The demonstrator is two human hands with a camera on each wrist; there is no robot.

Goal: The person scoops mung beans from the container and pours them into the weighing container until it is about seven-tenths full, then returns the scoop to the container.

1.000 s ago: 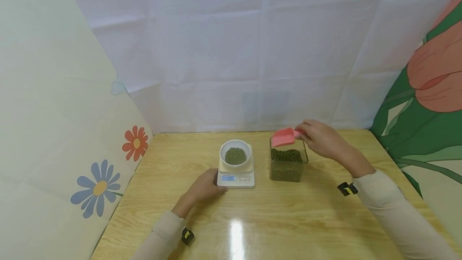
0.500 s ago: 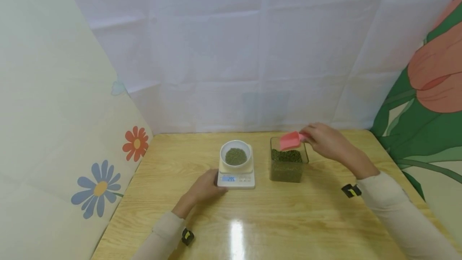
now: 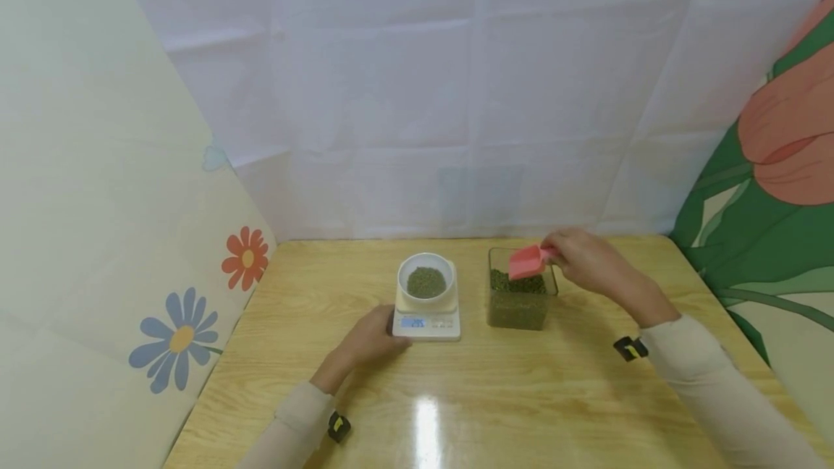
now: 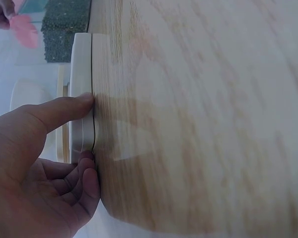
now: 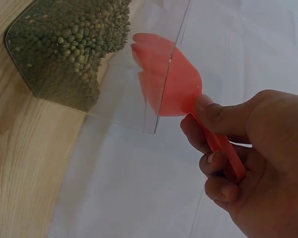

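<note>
Pink scoop (image 3: pixel 525 264) tilts from the right grip (image 3: pixel 582 255), handle (image 5: pixel 223 146) partly hidden.

Right of the scale (image 3: pixel 426 326), a lane of tabletop (image 3: pixel 474 375) runs up to the clear container (image 3: pixel 517 311), whose opening the right hand (image 3: pixel 583 258) and pink scoop (image 3: pixel 526 263) obstruct. The left hand (image 3: pixel 373 336) bars the scale's near left corner; the bowl (image 3: pixel 426 260) rises on top. Broad passing room lies in front; behind, a shallower strip seems to end at the white cloth (image 3: pixel 391 129).
</note>
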